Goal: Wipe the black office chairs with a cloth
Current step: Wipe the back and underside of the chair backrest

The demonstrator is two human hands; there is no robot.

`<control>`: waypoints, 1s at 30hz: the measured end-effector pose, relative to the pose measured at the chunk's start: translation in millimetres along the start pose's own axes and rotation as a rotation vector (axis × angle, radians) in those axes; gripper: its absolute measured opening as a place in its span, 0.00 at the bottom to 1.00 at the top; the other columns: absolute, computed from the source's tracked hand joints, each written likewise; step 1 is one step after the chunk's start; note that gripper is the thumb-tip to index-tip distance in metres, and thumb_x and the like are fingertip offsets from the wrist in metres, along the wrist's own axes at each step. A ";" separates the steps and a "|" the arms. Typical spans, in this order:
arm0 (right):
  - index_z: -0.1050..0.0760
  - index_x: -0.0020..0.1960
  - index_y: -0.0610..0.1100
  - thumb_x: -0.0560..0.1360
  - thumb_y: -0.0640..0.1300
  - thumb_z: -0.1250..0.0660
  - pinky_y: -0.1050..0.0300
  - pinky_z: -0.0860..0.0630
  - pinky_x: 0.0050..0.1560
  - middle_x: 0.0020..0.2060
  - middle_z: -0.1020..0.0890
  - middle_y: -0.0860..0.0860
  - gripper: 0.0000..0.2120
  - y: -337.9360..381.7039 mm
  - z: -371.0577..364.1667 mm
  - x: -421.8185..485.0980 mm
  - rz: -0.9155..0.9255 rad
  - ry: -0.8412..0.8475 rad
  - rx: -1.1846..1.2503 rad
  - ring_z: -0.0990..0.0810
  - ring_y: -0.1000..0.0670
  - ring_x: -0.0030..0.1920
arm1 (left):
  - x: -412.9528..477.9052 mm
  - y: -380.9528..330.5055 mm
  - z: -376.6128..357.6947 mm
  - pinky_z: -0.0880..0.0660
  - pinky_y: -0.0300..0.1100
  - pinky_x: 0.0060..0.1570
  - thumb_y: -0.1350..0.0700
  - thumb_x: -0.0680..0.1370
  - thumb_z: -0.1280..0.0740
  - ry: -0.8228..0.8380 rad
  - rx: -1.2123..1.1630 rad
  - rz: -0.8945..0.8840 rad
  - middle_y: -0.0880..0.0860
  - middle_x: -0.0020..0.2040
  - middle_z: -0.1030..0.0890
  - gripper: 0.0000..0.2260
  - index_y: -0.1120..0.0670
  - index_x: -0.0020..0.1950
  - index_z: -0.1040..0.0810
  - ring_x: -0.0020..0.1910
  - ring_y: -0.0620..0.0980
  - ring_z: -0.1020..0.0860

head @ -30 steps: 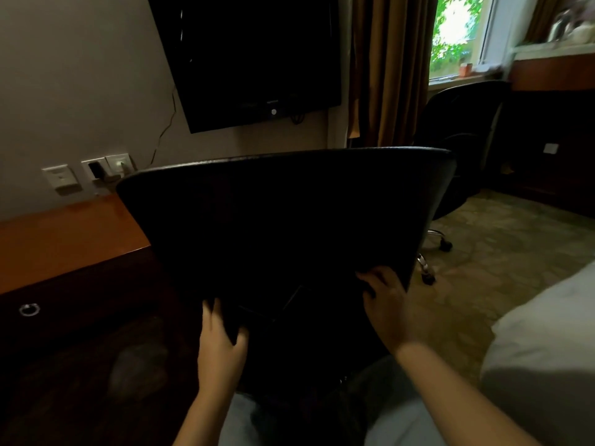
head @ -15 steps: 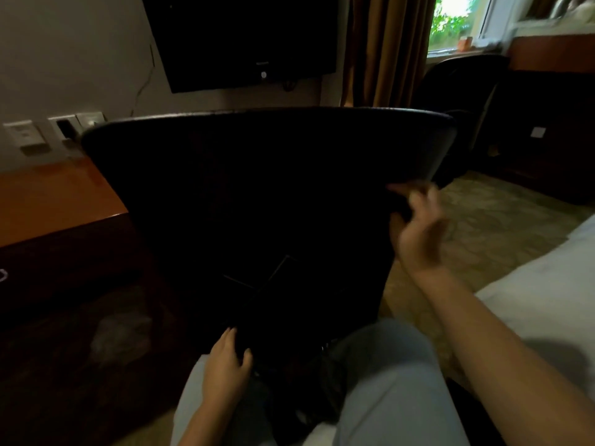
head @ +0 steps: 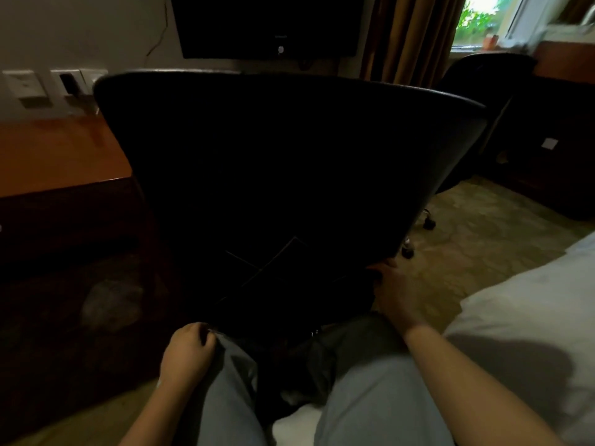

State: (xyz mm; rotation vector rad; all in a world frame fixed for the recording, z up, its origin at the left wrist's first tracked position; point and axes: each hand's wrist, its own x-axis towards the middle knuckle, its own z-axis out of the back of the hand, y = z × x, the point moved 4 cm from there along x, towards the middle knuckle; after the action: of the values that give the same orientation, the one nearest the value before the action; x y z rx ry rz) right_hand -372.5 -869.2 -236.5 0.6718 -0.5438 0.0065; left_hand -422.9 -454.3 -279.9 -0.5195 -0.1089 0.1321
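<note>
Black chair (head: 289, 175): backrest upright, directly ahead of the knees, wide axis left-right. Right hand (head: 394, 294) is nearer, fingers curled onto its lower right edge. Left hand (head: 188, 349) is fisted on the left knee, just below the backrest. No cloth visible in either.
</note>
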 end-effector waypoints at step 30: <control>0.27 0.47 0.45 0.68 0.32 0.36 0.48 0.27 0.45 0.45 0.21 0.43 0.12 -20.0 -3.6 1.0 -0.539 -0.263 0.237 0.22 0.42 0.46 | 19.3 -33.6 4.1 0.26 0.56 0.53 0.59 0.72 0.27 -0.115 0.230 -0.262 0.64 0.56 0.21 0.19 0.63 0.60 0.23 0.55 0.64 0.23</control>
State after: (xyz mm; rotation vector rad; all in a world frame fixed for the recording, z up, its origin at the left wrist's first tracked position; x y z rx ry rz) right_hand -366.3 -883.0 -250.2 1.0440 -0.6047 -0.5360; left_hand -401.2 -478.2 -258.3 -0.2647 -0.2696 -0.0819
